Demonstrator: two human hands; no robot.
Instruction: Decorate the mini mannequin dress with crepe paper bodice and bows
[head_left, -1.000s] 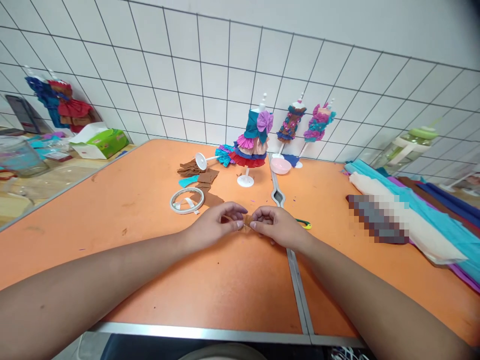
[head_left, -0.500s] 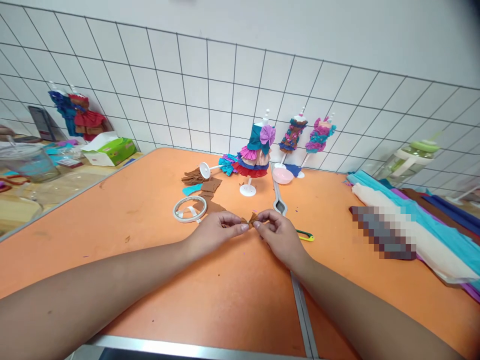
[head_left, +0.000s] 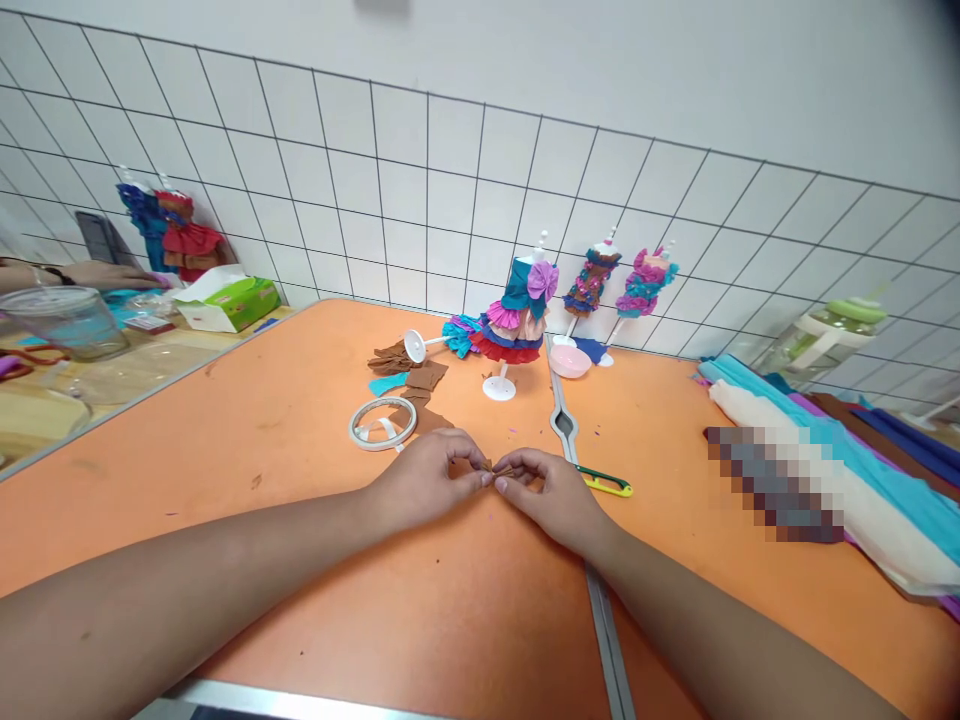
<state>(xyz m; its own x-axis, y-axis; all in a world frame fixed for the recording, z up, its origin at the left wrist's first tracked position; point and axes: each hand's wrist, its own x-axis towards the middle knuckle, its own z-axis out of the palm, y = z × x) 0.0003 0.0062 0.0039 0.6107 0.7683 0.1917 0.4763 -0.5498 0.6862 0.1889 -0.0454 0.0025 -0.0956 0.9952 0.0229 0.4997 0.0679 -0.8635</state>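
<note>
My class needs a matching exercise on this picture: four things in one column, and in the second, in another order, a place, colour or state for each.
Things
1. small brown piece
2. tape roll
3. bowl
4. tissue pack

Descriptions
A. pink, near the upright doll form in the layered skirt
B. green and white, off the orange table, to its left
C. held between the left hand and right hand
D. white, lying flat on the tabletop

Pairs: 1-C, 2-D, 3-A, 4-B
</note>
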